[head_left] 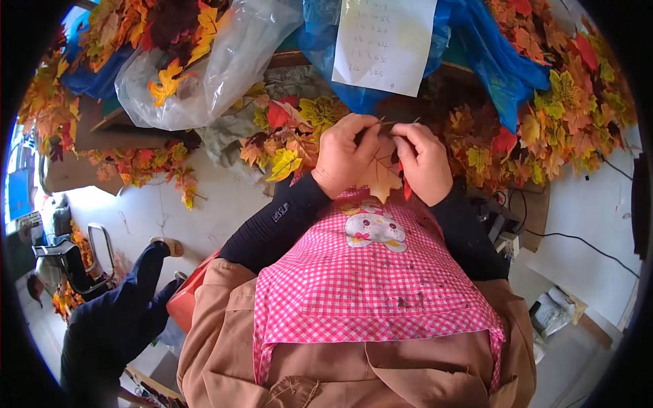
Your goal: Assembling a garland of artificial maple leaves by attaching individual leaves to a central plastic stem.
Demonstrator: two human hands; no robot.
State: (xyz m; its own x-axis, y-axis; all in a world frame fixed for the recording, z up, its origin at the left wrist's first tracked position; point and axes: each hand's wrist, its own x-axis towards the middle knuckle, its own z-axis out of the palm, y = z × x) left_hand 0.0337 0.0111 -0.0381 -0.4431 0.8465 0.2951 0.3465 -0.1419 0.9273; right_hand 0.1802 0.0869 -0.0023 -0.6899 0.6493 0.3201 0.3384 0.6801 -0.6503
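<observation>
Across cluttered table (224, 204), autumn leaves (537, 129) everywhere

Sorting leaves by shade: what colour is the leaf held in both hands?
Pale orange-tan leaf, seen in the head view.

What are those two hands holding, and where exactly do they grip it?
An orange artificial maple leaf. The left hand and right hand pinch it at its top, by the thin stem; the blade hangs below them.
</observation>
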